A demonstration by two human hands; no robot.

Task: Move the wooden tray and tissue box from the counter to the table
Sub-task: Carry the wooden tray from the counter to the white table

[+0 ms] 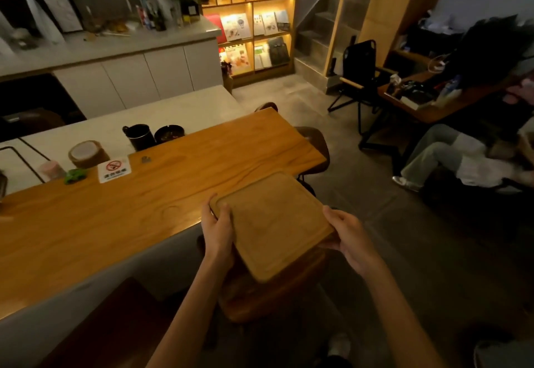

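Counter [144, 194] edge: tray [271, 223] w/ both hands

Pale tan wooden tray [270, 223] with faint grain between left hand [217, 227] and right hand [348, 237], warm orange-brown wood surface [115, 208] left of the left hand, black mug [140, 136] beyond it, white sign [114, 169] with red circle, grey floor [404, 237] right of the right hand

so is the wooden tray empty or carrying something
Empty: the wooden tray shows only bare wood inside its rim, gripped at either side by the left hand and right hand.
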